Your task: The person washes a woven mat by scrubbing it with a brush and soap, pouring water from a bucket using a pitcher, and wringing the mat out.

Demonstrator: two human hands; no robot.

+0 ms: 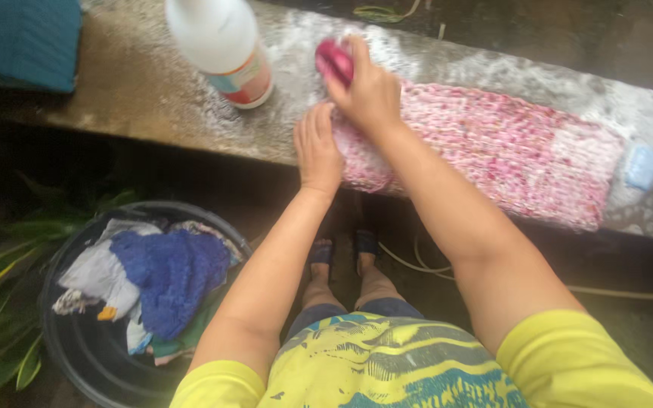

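The right hand (pixel 368 91) is gripping a pink scrub brush (pixel 334 60) at the near end of a pink woven mat (pixel 493 147) lying soapy on the wet counter (pixel 137 91), while the left hand (pixel 317 147) is pressing flat, fingers spread, just beside it. Judging by the suds, scrubbing is underway; the mat's stretch beyond the right hand and the clothes in the black tub (pixel 77 347) below the left arm are waiting.

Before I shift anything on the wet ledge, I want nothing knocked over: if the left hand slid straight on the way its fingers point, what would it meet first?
The left hand points up the ledge. It would probably meet the pink brush in the right hand first; the white bottle stands off to the left, though depth is unclear.
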